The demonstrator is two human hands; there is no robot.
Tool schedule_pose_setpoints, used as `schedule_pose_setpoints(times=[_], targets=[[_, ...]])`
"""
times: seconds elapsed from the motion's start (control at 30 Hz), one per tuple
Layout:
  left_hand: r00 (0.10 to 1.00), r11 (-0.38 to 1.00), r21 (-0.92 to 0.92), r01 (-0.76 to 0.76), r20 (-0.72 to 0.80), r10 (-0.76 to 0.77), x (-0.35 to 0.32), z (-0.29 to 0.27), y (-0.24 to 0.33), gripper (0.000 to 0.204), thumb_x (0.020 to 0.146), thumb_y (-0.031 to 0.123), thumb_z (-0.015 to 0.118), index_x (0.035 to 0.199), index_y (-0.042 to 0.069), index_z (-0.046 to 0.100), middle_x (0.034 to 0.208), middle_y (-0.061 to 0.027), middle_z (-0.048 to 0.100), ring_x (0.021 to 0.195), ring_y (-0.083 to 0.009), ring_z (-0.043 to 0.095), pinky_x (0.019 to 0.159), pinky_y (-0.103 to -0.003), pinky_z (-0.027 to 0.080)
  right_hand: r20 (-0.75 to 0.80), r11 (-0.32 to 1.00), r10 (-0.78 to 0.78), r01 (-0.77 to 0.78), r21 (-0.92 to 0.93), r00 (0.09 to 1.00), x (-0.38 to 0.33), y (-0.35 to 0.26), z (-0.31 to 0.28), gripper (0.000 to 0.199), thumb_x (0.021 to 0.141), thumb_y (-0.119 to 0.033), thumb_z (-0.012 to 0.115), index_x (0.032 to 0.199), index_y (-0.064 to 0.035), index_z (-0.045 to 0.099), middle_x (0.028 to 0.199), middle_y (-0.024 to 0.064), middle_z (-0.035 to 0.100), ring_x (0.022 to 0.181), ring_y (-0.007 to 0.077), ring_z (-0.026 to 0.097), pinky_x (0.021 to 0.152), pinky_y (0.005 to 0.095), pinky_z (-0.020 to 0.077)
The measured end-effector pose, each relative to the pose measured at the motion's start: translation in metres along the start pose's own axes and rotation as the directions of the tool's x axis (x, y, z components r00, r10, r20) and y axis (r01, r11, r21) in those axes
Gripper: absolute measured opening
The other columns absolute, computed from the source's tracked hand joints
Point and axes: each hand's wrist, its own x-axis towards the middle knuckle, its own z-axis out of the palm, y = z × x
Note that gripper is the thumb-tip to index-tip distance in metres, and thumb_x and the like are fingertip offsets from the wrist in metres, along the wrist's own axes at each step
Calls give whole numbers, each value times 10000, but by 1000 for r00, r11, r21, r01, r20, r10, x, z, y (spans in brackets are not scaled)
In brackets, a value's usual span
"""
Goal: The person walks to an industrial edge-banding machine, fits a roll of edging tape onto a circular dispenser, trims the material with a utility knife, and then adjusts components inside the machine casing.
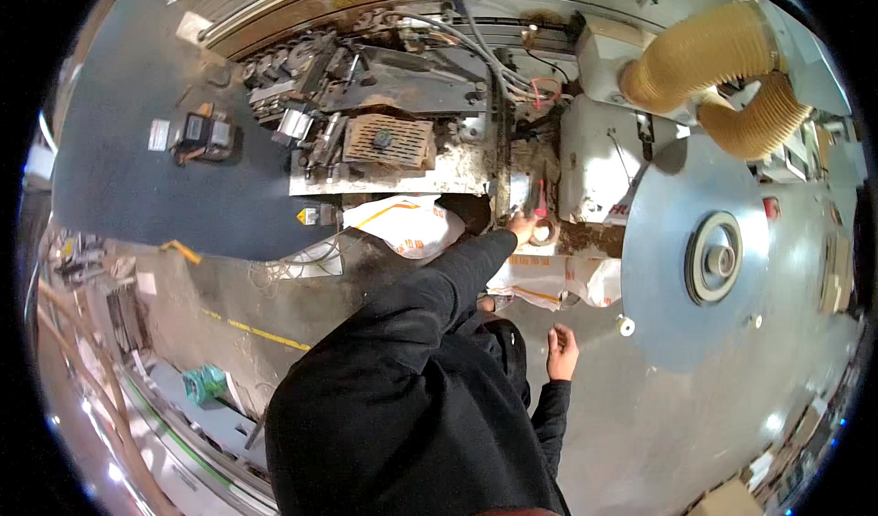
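My left arm reaches forward to the machine, and my left hand is at the dirty ledge between the machine bed and the white housing. Right beside it are a slim red tool-like piece and a brownish ring, perhaps a tape roll. The fingers are too small and partly hidden to show whether they grip anything. Lower right, my right hand hangs over the floor with loosely bent fingers apart, holding nothing.
A large grey disc with a round hub stands at right, below a ribbed yellow hose. Left lies a dark table carrying a small black device. White sacks hang under the bed, near a slotted block.
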Motion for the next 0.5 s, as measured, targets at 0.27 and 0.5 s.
schedule_pose_setpoints(times=[0.27, 0.5], targets=[[632, 556, 519, -649, -39, 774, -195, -168, 148, 202, 1006, 198, 681, 1127, 37, 696, 1065, -129, 776, 984, -281, 744, 865, -366, 567, 109, 914, 330, -289, -285, 938, -38, 134, -14, 313, 999, -278, 749, 1129, 1, 692, 980, 123, 782, 915, 212, 750, 849, 356, 579], [194, 471, 780, -413, -431, 882, -192, -480, 367, 348, 1105, 317, 529, 1043, 18, 695, 1033, -143, 760, 1001, -291, 712, 906, -399, 525, 230, 713, 623, -664, 228, 748, -56, 214, -12, 269, 1011, -282, 747, 1104, -41, 671, 943, 82, 764, 742, 191, 704, 644, 305, 521]])
